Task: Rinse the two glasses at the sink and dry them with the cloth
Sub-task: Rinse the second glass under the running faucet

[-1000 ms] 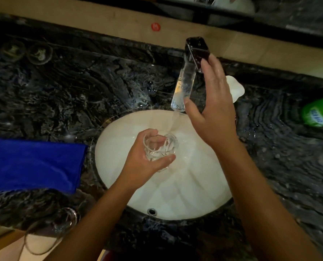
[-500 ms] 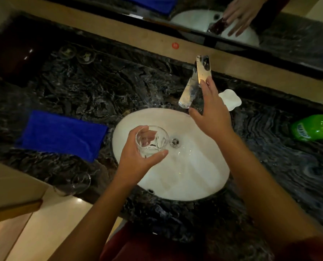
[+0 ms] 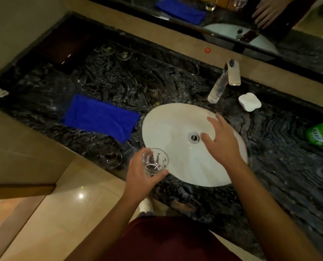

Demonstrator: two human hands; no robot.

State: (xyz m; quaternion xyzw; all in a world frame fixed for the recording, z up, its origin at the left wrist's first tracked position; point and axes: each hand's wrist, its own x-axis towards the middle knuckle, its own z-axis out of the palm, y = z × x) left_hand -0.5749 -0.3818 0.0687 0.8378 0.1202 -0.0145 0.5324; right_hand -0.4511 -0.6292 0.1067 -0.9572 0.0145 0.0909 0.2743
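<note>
My left hand (image 3: pixel 141 178) grips a clear faceted glass (image 3: pixel 154 162) upright at the near-left rim of the white oval sink (image 3: pixel 168 127). My right hand (image 3: pixel 222 140) hovers over the basin beside the drain, fingers spread, holding nothing. A second clear glass (image 3: pixel 112 158) stands on the dark marble counter to the left of the held one. The folded blue cloth (image 3: pixel 100 117) lies flat on the counter left of the sink. No water runs from the chrome faucet (image 3: pixel 223 81) behind the basin.
A white soap dish (image 3: pixel 249 101) sits right of the faucet. A green bottle (image 3: pixel 322 133) lies at the right edge. Two small glass dishes (image 3: pixel 116 50) rest at the back left. The counter's front edge drops to a tiled floor (image 3: pixel 66 213). A mirror (image 3: pixel 232 19) runs along the back.
My right hand left the faucet handle and came down over the basin. The water stopped. My left hand drew the glass back toward the sink's near-left rim. The view pulled back.
</note>
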